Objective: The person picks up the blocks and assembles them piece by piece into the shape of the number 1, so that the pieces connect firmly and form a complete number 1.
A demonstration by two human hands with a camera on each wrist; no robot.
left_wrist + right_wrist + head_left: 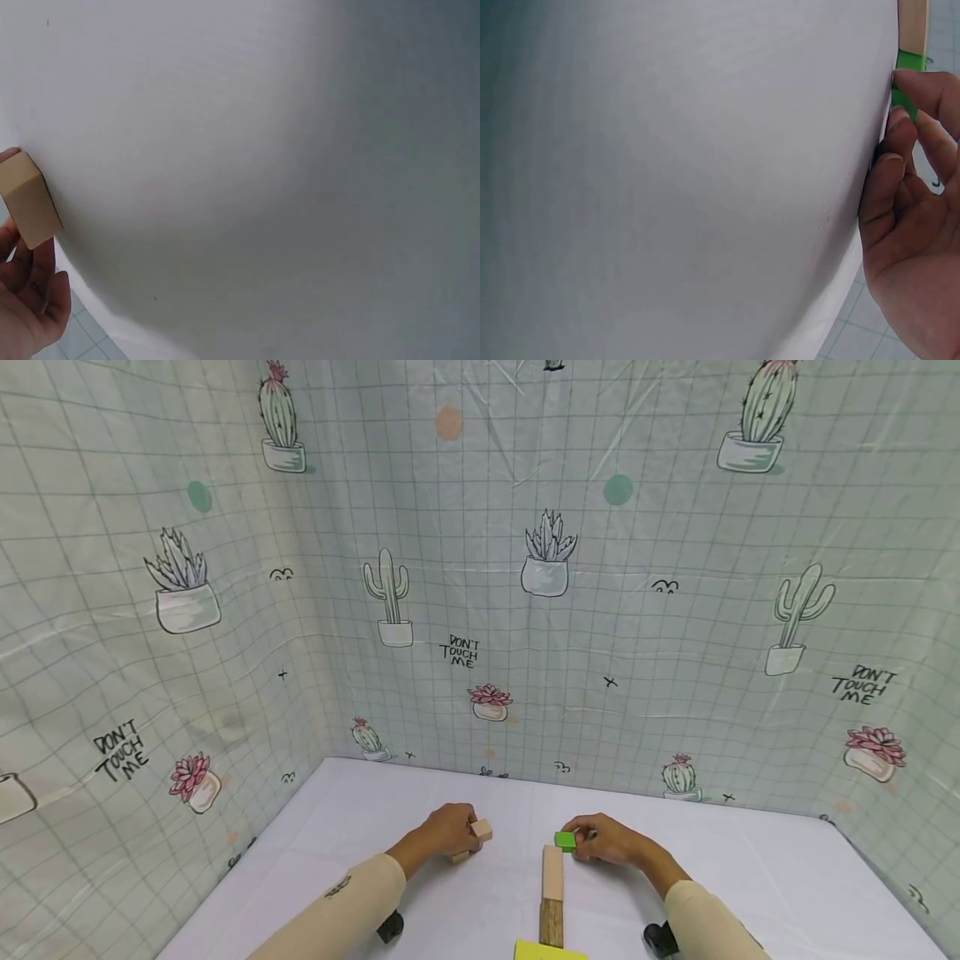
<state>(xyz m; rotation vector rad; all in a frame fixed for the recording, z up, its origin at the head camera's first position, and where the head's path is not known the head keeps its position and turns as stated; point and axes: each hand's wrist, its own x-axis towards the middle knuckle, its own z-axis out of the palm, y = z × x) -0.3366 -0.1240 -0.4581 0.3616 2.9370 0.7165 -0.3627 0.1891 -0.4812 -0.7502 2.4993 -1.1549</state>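
Right hand (pixel 606 841) pinches green block (pixel 565 841), left hand (pixel 452 831) grips wooden block (pixel 482 830) — a careless nudge could skew the row (pixel 552 893)!

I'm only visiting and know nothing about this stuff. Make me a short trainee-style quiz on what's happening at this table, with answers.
1. Multiple choice: What does the person's right-hand grip hold?
A) a white cup
B) a green block
C) a red pen

2. True or false: The dark wooden block lies between the light wooden block and the yellow piece.

3. Short answer: Which one view shows the left-hand grip and the right-hand grip together?

Key:
1. B
2. True
3. The head view
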